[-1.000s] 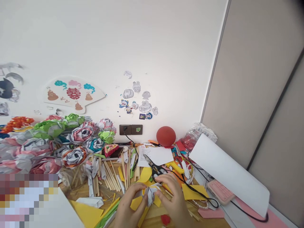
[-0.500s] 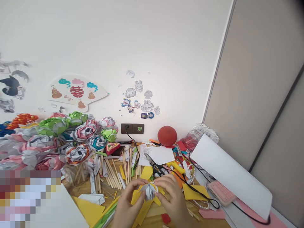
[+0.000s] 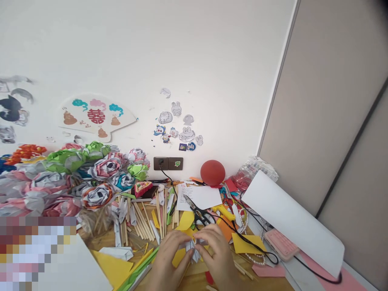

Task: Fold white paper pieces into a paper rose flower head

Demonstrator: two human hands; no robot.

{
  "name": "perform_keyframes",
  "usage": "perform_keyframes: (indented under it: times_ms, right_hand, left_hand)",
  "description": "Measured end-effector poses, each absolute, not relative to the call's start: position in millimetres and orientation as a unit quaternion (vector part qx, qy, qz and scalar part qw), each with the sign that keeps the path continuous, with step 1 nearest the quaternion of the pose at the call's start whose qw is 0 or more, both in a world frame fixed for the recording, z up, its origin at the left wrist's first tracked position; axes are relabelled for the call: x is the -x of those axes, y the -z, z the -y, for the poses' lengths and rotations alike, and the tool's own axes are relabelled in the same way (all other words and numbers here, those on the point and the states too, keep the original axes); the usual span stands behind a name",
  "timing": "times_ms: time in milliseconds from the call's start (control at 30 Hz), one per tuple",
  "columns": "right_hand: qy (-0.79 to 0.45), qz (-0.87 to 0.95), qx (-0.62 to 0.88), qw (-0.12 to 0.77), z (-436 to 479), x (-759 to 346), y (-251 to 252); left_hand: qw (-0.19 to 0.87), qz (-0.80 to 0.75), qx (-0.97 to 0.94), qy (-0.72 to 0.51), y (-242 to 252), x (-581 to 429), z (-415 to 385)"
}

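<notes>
Between my fingertips is a small folded paper piece (image 3: 195, 254), white with a bit of yellow, mostly covered by my fingers. My left hand (image 3: 171, 256) pinches its left side with thumb and index finger. From the other side, my right hand (image 3: 214, 252) pinches its upper edge, the thumb close to the left thumb. Yellow paper pieces (image 3: 179, 258) lie on the wooden table beneath both hands. Just beyond them rest black-handled scissors (image 3: 203, 217), blades toward the upper left.
Paper flowers (image 3: 98, 196) crowd the left side, near several wooden sticks (image 3: 142, 222). A yellow glue gun (image 3: 226, 212) with a black cord lies behind my right hand. Farther off are a red balloon (image 3: 212, 172), a pink keyboard (image 3: 281, 244) and a curled white sheet (image 3: 294, 226).
Both hands have drawn closer together and turned inward, fingertips now meeting at the folded paper. Less of the paper shows than before. The view has shifted slightly.
</notes>
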State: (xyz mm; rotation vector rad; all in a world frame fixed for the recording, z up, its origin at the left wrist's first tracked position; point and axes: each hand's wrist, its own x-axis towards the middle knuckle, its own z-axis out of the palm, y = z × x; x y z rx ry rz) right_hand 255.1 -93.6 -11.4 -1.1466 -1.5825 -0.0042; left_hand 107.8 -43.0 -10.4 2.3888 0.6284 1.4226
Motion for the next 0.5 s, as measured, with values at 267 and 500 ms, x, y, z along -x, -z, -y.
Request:
perform_keyframes:
  times_ms: [267,500]
  right_hand:
    - [0.016,0.684,0.456,0.569,95.3,-251.7,11.6]
    - [0.023,0.695,0.447,0.562,96.2,-250.7,12.3]
  left_hand:
    - [0.109,-0.224,-0.826,-0.505,16.5,-107.6,41.1]
    - [0.114,-0.223,-0.822,-0.511,13.2,-107.6,41.8]
